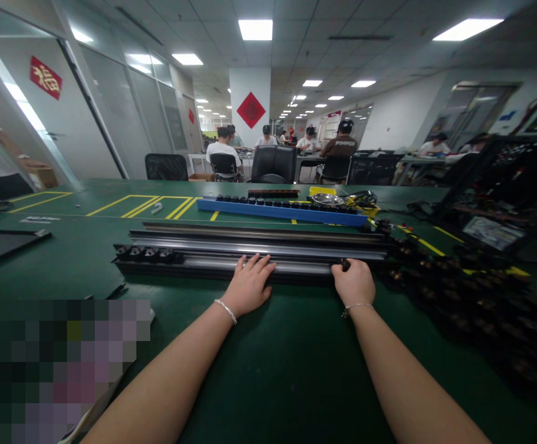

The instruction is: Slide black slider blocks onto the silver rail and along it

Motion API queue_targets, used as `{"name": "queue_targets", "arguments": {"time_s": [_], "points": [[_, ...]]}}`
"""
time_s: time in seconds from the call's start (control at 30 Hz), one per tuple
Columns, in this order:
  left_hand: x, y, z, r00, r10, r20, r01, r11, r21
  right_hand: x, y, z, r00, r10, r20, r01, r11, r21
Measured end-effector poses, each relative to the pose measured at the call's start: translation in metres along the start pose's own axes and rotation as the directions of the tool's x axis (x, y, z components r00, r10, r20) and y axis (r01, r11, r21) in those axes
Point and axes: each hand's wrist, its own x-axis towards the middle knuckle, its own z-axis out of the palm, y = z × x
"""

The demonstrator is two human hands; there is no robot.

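A long black metal channel (203, 266) lies crosswise on the green table in front of me. Several small black parts (150, 254) sit in a row inside its left end. My left hand (252, 287) rests on the channel near its middle, fingers stretched out and spread. Toward the right end, my right hand (355, 282) has its fingers closed around a small black part (344, 264), held at the channel. Most of that part is hidden by the fingers. Right behind lie more long dark channels (250, 234), parallel to the first.
A large heap of black parts (481, 302) covers the right side. Farther back stands a blue channel (282, 211) holding a row of black parts, beside a metal bowl (327, 199). A dark panel (4, 243) lies at left. People sit at tables beyond.
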Motion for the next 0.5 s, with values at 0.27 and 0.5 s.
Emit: {"name": "queue_targets", "arguments": {"time_s": [0.27, 0.5], "points": [[0.0, 0.0, 0.0, 1.0, 0.004, -0.001, -0.004, 1.0, 0.012, 0.005, 0.007, 0.0, 1.0, 0.008, -0.019, -0.008, 1.0, -0.004], [0.0, -0.001, 0.001, 1.0, -0.001, 0.002, 0.001, 1.0, 0.004, 0.015, 0.02, -0.005, 0.997, 0.063, -0.055, -0.063, 0.998, 0.004]]}}
